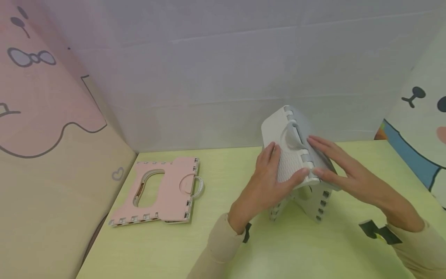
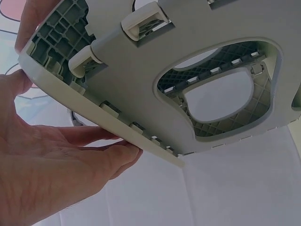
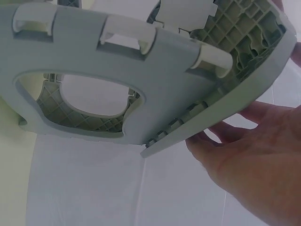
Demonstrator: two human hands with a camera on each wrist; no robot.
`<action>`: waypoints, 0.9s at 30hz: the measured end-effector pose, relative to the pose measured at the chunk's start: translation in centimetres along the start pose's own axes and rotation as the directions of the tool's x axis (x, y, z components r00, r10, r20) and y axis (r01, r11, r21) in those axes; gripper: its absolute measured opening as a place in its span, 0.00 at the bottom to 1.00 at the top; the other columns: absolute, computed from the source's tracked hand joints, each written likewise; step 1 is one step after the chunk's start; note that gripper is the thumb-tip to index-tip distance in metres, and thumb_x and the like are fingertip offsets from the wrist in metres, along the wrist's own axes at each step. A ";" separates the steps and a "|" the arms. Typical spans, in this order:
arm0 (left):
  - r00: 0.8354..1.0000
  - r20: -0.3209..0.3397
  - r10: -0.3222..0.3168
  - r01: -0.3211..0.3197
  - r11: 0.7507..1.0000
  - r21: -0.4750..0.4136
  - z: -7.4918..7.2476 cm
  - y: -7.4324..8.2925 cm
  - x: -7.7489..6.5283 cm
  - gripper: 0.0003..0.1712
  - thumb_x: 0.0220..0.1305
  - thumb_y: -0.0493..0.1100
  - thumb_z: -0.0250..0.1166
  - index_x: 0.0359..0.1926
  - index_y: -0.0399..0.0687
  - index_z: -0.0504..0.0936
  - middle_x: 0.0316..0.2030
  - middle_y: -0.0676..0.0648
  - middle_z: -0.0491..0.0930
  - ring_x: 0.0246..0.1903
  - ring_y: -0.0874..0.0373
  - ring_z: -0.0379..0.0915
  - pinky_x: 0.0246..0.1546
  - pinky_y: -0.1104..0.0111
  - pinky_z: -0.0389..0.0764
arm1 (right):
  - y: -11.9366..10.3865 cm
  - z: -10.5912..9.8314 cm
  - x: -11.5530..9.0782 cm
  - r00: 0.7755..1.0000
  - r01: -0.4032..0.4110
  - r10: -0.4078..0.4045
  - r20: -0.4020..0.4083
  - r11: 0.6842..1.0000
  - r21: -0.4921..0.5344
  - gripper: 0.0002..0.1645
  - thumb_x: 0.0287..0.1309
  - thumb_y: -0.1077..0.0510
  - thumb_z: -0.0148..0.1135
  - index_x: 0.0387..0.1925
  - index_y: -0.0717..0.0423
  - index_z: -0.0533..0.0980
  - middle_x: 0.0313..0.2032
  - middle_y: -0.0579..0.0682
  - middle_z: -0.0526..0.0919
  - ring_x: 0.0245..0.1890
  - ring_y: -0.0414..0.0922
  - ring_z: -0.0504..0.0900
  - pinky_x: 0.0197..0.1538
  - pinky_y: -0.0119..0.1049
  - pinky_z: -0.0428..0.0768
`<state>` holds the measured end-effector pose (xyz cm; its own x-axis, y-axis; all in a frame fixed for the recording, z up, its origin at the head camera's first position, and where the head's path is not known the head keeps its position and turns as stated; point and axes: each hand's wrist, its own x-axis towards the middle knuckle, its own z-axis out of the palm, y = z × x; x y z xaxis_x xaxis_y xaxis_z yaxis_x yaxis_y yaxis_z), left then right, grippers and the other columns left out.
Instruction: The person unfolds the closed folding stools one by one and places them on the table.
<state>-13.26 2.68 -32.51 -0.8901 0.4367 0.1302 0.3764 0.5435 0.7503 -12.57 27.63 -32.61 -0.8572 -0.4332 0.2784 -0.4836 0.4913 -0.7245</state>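
A white and grey folding step stool (image 1: 273,130) stands on the table, its two top panels hinged up into a peak like a roof. My left hand (image 1: 265,180) rests on the left panel, fingers stretched along it and thumb at the hinge line. On the grey right panel lies my right hand (image 1: 352,176), fingers extended, thumb close to the left one. A carry handle (image 1: 294,137) shows at the ridge. Both wrist views look from below at the ribbed panel undersides and the legs (image 2: 136,89) with their oval cutouts.
A pink folding stool (image 1: 177,190) lies folded flat on the pale green table (image 1: 223,217), left of the white one, its small loop handle (image 1: 198,186) facing right. A pale sheet (image 1: 209,77) hangs behind, with printed cartoon panels (image 1: 52,128) at both sides.
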 end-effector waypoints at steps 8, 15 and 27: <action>1.000 -0.011 0.012 -0.011 0.999 0.042 0.1 0.0 0.1 0.55 0.71 0.70 0.56 0.82 0.41 0.47 0.81 0.43 0.43 0.78 0.53 0.42 0.71 0.52 0.65 | 0.1 0.0 0.0 1.000 -0.002 0.002 0.008 1.000 0.016 0.46 0.70 0.65 0.59 0.82 0.40 0.52 0.80 0.46 0.48 0.78 0.37 0.47 0.66 0.20 0.52; 1.000 -0.015 0.018 -0.017 0.998 0.057 0.1 0.0 0.2 0.55 0.71 0.70 0.56 0.81 0.41 0.47 0.81 0.43 0.44 0.78 0.53 0.42 0.71 0.53 0.65 | 0.1 0.1 0.0 1.000 -0.001 0.001 0.000 1.000 0.015 0.47 0.69 0.66 0.60 0.81 0.40 0.53 0.80 0.47 0.49 0.77 0.37 0.48 0.64 0.18 0.53; 1.000 -0.012 0.019 -0.018 0.997 0.081 0.0 0.0 0.2 0.55 0.71 0.70 0.56 0.81 0.40 0.48 0.81 0.43 0.45 0.78 0.53 0.42 0.71 0.54 0.65 | 0.2 0.0 0.0 1.000 0.007 -0.007 0.006 1.000 0.007 0.47 0.69 0.66 0.60 0.81 0.41 0.53 0.80 0.46 0.49 0.77 0.36 0.47 0.66 0.20 0.51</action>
<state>-13.45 2.81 -32.44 -0.8859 0.4384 0.1520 0.4118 0.5919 0.6929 -12.65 27.70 -32.79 -0.8526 -0.4412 0.2799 -0.4885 0.4829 -0.7268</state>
